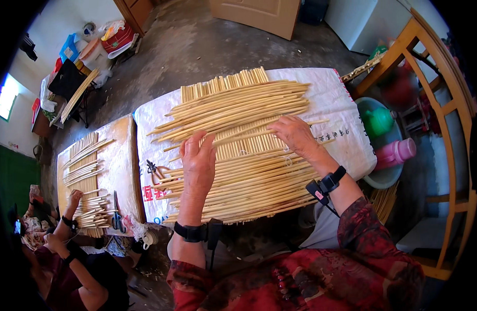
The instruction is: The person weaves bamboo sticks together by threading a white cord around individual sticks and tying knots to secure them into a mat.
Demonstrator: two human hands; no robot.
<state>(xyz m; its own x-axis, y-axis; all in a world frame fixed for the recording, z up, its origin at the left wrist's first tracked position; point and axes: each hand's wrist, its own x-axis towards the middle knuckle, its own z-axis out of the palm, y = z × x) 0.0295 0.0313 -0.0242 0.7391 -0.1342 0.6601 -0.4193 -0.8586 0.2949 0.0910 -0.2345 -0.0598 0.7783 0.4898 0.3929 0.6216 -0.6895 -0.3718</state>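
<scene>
Wearing a dark red patterned shirt [306,282] nearest the head camera, with a black wristband [191,233] on each wrist. Leaning over a counter [332,93] under white printed sack cloth. Holding a slender pale-yellow stalk [243,137] over a mat of short parallel stalks [233,150], slanting it slightly upward to the right. Pinching its right part between the closed fingers and thumb of the right hand [296,136]. Curling the fingers of the left hand [198,166], partly open, at its left end; being unable to tell a firm grip there from a light touch. Facing a row of long stalks [238,107] across the mat's far side and a broader row [249,181] across the near side. Having a dark metal hand tool [151,167] beside the near row's left ends. Seeing, farther left, a second counter [121,150] bearing more stalks [85,171] and blue-handled scissors [117,220], with a co-worker's hand [75,196] over it. Having a pale blue basin [386,180], a green jug [378,120] and a pink bottle [396,153] near the right end.
</scene>
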